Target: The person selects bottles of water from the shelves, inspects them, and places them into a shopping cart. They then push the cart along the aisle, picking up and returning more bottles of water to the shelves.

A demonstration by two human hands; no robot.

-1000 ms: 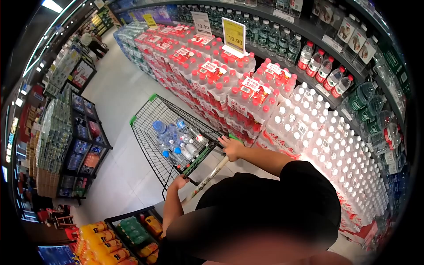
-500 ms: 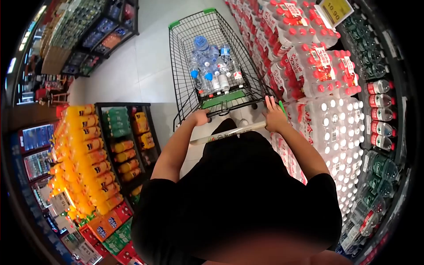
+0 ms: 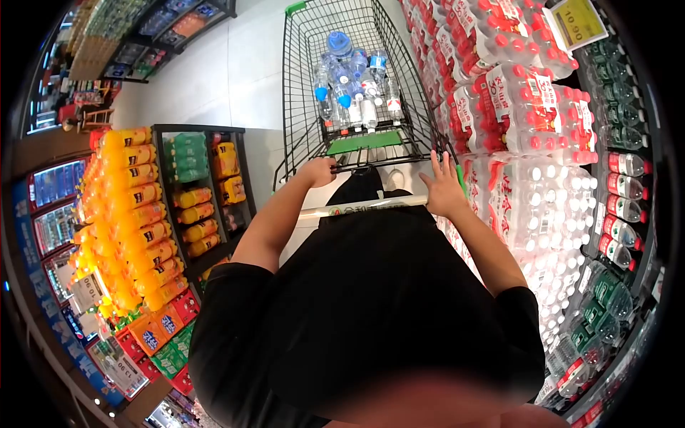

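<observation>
A wire shopping cart [image 3: 291, 93] with green trim stands in front of me. Its basket holds several clear plastic bottles [image 3: 357, 82], including a large jug with a blue cap [image 3: 340, 43]. My left hand [image 3: 317, 172] is closed on the cart's rear frame at the left, its fingertips partly hidden. My right hand [image 3: 446, 191] rests at the right end of the pale handlebar [image 3: 374, 207], fingers stretched upward and thumb out to the side. The handlebar runs across close to my black shirt.
Close on the right rise stacked packs of red-capped bottles [image 3: 524, 93] and white-capped bottles [image 3: 553, 189]. To the left are orange drink bottles [image 3: 135, 214] and a dark shelf rack [image 3: 203, 129]. Pale floor tiles [image 3: 246, 64] run ahead; a yellow price sign [image 3: 578, 25] hangs upper right.
The cart and the displays sit higher in the view, and the right-hand stacks have shifted rightward. My right thumb is spread farther from the fingers. My left hand keeps its hold.
</observation>
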